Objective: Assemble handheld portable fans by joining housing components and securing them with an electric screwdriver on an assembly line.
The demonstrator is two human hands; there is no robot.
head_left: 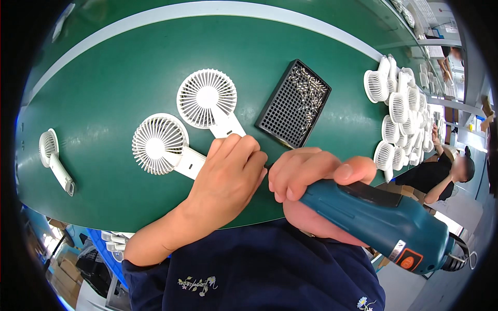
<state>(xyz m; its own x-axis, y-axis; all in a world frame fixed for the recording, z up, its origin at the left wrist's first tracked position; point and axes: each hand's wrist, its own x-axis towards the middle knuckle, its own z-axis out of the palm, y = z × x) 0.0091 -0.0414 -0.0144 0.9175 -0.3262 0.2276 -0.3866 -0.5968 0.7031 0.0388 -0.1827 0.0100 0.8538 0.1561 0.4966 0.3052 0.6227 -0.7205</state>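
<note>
Right hand (pixel 316 176) clamped round a teal power screwdriver (pixel 373 217), left hand (pixel 228 173) by its front end.

It slants up-left across the near edge of the table (pixel 104 78) — orange label (pixel 409 260) by its rear end. Whether the left hand's curled fingers (pixel 244 149) grip anything, I cannot tell. Two white fans (pixel 207 97) lie beyond, handles toward that hand; to their right, a black tray (pixel 282 114) holds small metal pins (pixel 314 90).

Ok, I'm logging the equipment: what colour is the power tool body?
The power tool body is dark teal, seen best in the head view.
</note>
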